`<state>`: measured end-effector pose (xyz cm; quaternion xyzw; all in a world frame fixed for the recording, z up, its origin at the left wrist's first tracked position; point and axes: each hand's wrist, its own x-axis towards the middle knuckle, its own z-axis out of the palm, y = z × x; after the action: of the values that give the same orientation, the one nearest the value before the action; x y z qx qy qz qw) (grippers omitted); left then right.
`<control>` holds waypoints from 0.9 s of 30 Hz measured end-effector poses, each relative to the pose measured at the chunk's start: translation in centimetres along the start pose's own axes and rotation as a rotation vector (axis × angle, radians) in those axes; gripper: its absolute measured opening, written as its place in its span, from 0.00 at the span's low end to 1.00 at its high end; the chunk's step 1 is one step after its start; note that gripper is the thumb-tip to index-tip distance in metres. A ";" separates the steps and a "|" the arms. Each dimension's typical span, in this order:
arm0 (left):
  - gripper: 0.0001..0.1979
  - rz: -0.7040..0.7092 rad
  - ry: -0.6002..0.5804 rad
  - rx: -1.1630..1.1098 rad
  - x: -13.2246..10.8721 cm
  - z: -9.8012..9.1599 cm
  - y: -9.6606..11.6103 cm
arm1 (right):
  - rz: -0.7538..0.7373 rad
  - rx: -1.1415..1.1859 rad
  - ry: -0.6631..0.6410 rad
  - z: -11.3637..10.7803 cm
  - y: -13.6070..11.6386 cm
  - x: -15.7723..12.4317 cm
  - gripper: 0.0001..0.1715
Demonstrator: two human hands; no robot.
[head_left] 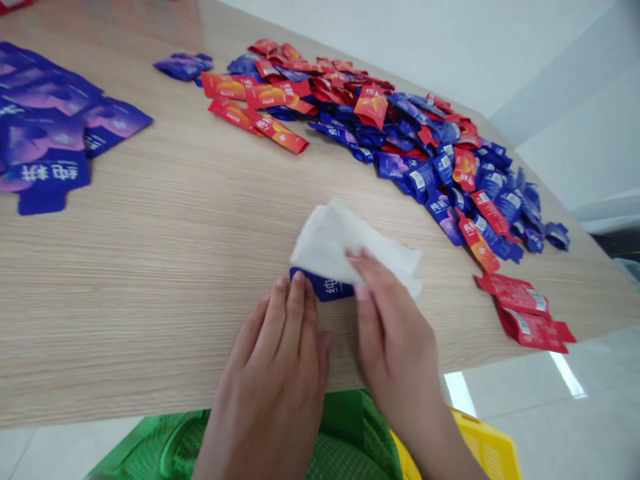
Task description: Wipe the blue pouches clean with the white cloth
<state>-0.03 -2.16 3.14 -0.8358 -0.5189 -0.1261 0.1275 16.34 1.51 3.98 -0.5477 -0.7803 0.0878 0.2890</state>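
A blue carton piece point(325, 288) with a white inner side point(335, 243) lies on the wooden table point(165, 267) near its front edge. My left hand point(280, 360) rests flat, fingers stretched out together, fingertips on the blue edge of the carton. My right hand point(390, 327) lies on the white flap, fingers extended and pressing it down. Neither hand grips anything.
A large heap of red and blue sachets point(400, 133) covers the far right of the table; two red sachets point(525, 313) lie near the right edge. Flat blue cartons point(45, 133) lie at left. A green basket point(345, 440) and yellow crate point(490, 447) sit below the table edge.
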 end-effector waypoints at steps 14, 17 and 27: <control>0.26 -0.079 0.025 0.038 0.5 0.3 0.8 | 0.276 -0.186 0.141 -2.1 3.9 -0.4 0.24; 0.25 -0.066 0.004 0.025 0.5 0.0 0.9 | 0.053 -0.022 0.052 -0.5 1.2 0.1 0.24; 0.26 -0.062 -0.003 0.047 0.5 -0.3 0.8 | 0.154 -0.215 0.038 -1.8 4.2 -0.3 0.23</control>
<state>0.86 -2.19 3.48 -0.8163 -0.5475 -0.1163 0.1423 20.81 2.55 3.43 -0.6351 -0.7354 0.0153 0.2358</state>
